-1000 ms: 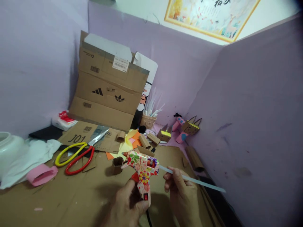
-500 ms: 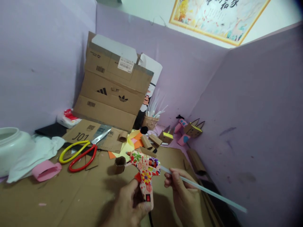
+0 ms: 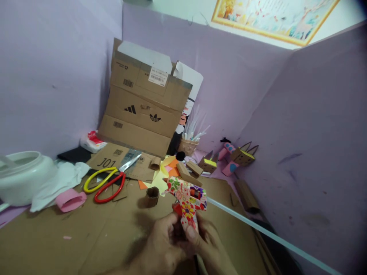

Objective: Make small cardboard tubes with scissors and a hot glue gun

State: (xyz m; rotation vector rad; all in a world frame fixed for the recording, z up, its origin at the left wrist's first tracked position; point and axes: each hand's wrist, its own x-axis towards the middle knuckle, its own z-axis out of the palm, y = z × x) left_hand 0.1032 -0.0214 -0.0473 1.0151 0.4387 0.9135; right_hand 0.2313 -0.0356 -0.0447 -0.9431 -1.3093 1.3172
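Note:
A flower-patterned glue gun [image 3: 186, 196] with an orange trigger points up and left above the cardboard. My left hand [image 3: 164, 240] is closed around its grip near the trigger. Closed on the same grip from the other side is my right hand [image 3: 210, 242], thumb pressed against the lower handle. A long translucent glue stick [image 3: 258, 226] sticks out of the gun's back end, running down to the right with no hand on it. Just left of the nozzle a short cardboard tube [image 3: 151, 196] stands on the cardboard. The hands cover the lower part of the handle.
Scissors [image 3: 110, 183] with yellow and red handles lie left of centre. A pink paper ring [image 3: 70, 199], white cloth [image 3: 61, 179] and white pot [image 3: 25, 177] are further left. Behind stand a large cardboard box [image 3: 143, 110], a basket [image 3: 188, 146] of glue sticks and cardboard animal figures [image 3: 242, 156].
My right hand has let go of the glue stick and moved left onto the gun's handle. The gun appears slightly further right, and the view has shifted a little.

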